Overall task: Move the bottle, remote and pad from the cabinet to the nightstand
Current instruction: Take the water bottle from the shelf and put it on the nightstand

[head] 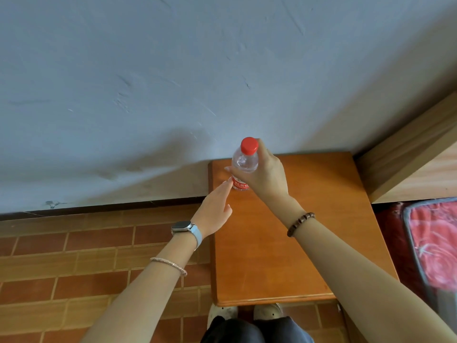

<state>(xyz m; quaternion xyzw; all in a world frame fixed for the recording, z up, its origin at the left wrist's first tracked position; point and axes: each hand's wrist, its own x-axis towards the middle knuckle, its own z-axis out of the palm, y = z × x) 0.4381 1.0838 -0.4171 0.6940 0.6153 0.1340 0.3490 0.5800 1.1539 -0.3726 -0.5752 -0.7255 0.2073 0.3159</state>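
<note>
A clear plastic bottle [244, 162] with a red cap and a red label stands upright at the far left corner of the orange wooden nightstand [309, 243]. My right hand [264, 177] is wrapped around the bottle's body from the right. My left hand [215, 209] reaches in from the left with its fingers stretched out, the fingertips touching the bottle's label near its base. The remote and the pad are not in view.
The nightstand stands against a pale blue wall [173, 82]. A wooden bed frame [408, 154] and a red patterned mattress [437, 243] lie to its right. Brown brick-pattern floor [86, 268] is on the left. My shoes [247, 313] are at the nightstand's front edge.
</note>
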